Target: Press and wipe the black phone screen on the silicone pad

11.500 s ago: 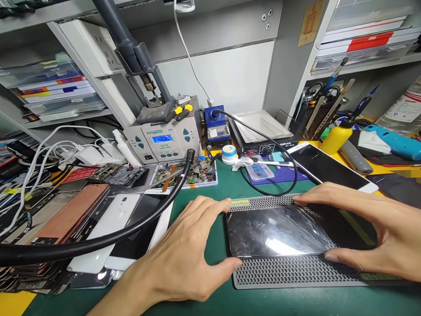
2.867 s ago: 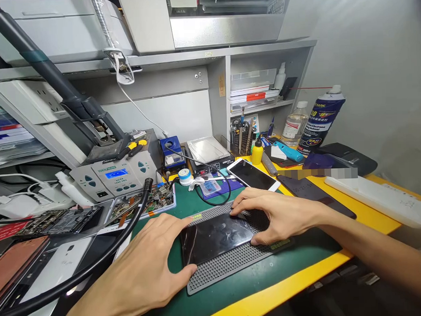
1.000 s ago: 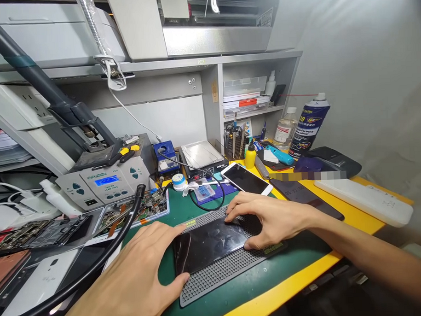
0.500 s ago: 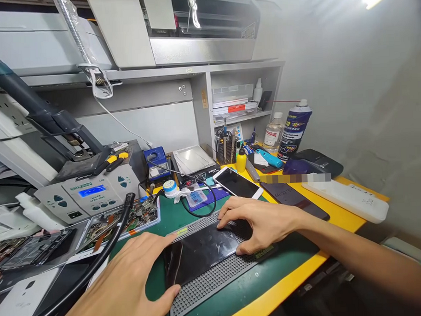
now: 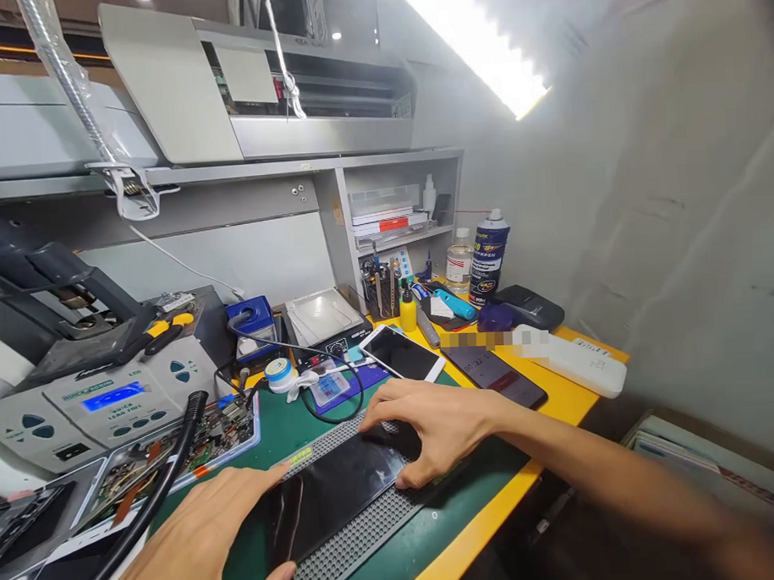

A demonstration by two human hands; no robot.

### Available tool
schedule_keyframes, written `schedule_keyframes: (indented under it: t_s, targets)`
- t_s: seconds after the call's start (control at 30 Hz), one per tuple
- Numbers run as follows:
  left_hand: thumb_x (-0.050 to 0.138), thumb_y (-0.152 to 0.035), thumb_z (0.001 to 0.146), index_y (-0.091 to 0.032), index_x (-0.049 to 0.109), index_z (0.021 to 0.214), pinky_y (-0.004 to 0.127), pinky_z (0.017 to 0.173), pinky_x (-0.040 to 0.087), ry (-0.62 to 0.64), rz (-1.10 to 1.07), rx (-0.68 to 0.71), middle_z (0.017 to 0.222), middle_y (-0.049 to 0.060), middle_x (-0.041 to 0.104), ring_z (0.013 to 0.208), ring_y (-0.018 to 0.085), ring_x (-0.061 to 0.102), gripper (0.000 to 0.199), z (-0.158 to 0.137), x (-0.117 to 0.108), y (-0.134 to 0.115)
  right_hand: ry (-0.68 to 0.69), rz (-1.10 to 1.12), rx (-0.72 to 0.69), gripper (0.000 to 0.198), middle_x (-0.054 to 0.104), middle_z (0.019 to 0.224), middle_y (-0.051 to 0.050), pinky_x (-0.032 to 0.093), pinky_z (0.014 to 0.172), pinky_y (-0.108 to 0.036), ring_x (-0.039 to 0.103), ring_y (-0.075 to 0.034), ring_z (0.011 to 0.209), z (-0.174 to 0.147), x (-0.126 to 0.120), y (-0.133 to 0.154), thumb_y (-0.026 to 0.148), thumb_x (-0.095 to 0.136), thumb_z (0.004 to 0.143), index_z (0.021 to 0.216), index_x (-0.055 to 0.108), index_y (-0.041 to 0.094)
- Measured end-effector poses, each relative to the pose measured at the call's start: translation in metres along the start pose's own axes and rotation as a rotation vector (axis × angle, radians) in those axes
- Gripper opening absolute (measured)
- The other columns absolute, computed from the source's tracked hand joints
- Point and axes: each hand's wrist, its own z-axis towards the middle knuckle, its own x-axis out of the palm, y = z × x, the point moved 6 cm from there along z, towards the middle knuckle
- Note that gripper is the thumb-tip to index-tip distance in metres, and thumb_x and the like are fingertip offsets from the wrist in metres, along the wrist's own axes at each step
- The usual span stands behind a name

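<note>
A black glossy phone [image 5: 334,492] lies flat and slanted on a grey perforated pad [image 5: 363,536], over a green work mat [image 5: 470,490]. My right hand [image 5: 433,424] arches over its right end, thumb on the near long edge and fingertips on the far one, closed around it. At the left end, my left hand [image 5: 192,529] spans the phone from edge to edge. Its thumb rests by the near left corner and its fingers reach the far edge and the pad; part of that hand is cut off by the frame.
Behind the pad lie a white phone [image 5: 405,354] and a dark phone [image 5: 495,375] showing a timer. On the left stand a rework station [image 5: 117,401], a black hose [image 5: 171,492] and a tray of circuit boards [image 5: 208,448]. A spray can [image 5: 489,261] stands at the back.
The camera view has turned right and up, so everything appears further left and most things lower. Both hands keep their places around the phone.
</note>
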Motion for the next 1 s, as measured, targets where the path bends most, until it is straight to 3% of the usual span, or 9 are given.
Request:
schedule_keyframes:
  t_s: [0.07, 0.13, 0.23, 0.3, 0.43, 0.6, 0.73, 1.0]
  targets:
    - [0.07, -0.037, 0.076, -0.036, 0.054, 0.136, 0.038, 0.091, 0.061, -0.01, -0.001, -0.006, 0.128, -0.001, 0.071, 0.114, 0.029, 0.07, 0.062, 0.001, 0.002, 0.001, -0.07, -0.003, 0.032, 0.083, 0.058, 0.134, -0.014, 0.049, 0.105, -0.041, 0.058, -0.03, 0.122, -0.015, -0.005, 0.008, 0.045, 0.083, 0.067, 0.14, 0.056, 0.016]
    - [0.069, -0.039, 0.076, -0.035, 0.054, 0.135, 0.041, 0.093, 0.061, -0.045, -0.006, 0.006, 0.127, 0.0, 0.071, 0.112, 0.03, 0.07, 0.061, 0.001, 0.002, 0.002, -0.255, -0.027, 0.099, 0.088, 0.052, 0.142, -0.014, 0.046, 0.109, -0.041, 0.053, -0.03, 0.129, -0.045, -0.012, 0.012, 0.049, 0.084, 0.068, 0.144, 0.051, 0.018]
    - [0.069, -0.044, 0.077, -0.035, 0.053, 0.135, 0.043, 0.094, 0.061, -0.07, -0.018, 0.048, 0.127, 0.0, 0.071, 0.112, 0.03, 0.071, 0.061, 0.0, 0.003, 0.004, -0.743, -0.187, 0.407, 0.076, 0.051, 0.144, -0.012, 0.041, 0.115, -0.046, 0.05, -0.029, 0.135, -0.116, -0.023, -0.003, 0.048, 0.075, 0.083, 0.147, 0.043, 0.026]
    - [0.07, -0.044, 0.078, -0.035, 0.053, 0.135, 0.041, 0.092, 0.062, -0.061, -0.019, 0.073, 0.126, 0.0, 0.072, 0.111, 0.028, 0.072, 0.06, 0.001, 0.002, 0.004, -0.945, -0.336, 0.624, 0.074, 0.051, 0.143, -0.013, 0.041, 0.115, -0.052, 0.05, -0.033, 0.134, -0.16, -0.018, -0.017, 0.049, 0.073, 0.084, 0.147, 0.042, 0.027]
    - [0.071, -0.042, 0.076, -0.032, 0.056, 0.133, 0.04, 0.088, 0.064, -0.084, -0.012, 0.104, 0.122, 0.001, 0.074, 0.106, 0.028, 0.074, 0.059, 0.004, -0.003, 0.0, -0.926, -0.378, 0.798, 0.081, 0.047, 0.147, -0.014, 0.043, 0.114, -0.054, 0.05, -0.036, 0.134, -0.189, 0.004, -0.046, 0.051, 0.073, 0.081, 0.149, 0.04, 0.025]
    - [0.068, -0.04, 0.078, -0.029, 0.062, 0.129, 0.04, 0.09, 0.063, -0.047, -0.004, 0.073, 0.122, 0.003, 0.075, 0.107, 0.028, 0.074, 0.053, 0.006, -0.001, -0.001, -0.991, -0.359, 0.855, 0.065, 0.053, 0.141, -0.014, 0.044, 0.112, -0.056, 0.053, -0.036, 0.132, -0.185, 0.008, -0.056, 0.043, 0.066, 0.084, 0.142, 0.047, 0.024]
    - [0.069, -0.041, 0.079, -0.029, 0.062, 0.13, 0.041, 0.094, 0.062, -0.01, -0.014, 0.034, 0.125, 0.003, 0.073, 0.111, 0.028, 0.072, 0.054, 0.003, 0.004, 0.004, -1.027, -0.347, 0.89, 0.067, 0.054, 0.139, -0.015, 0.046, 0.109, -0.055, 0.056, -0.036, 0.128, -0.187, 0.009, -0.06, 0.045, 0.067, 0.083, 0.143, 0.047, 0.023]
    - [0.07, -0.041, 0.078, -0.03, 0.062, 0.129, 0.039, 0.09, 0.063, -0.056, -0.042, 0.064, 0.122, 0.002, 0.075, 0.107, 0.027, 0.074, 0.053, 0.006, 0.0, 0.002, -1.045, -0.391, 0.949, 0.064, 0.058, 0.133, -0.016, 0.049, 0.106, -0.055, 0.059, -0.037, 0.123, -0.189, 0.005, -0.065, 0.046, 0.066, 0.083, 0.14, 0.051, 0.021]
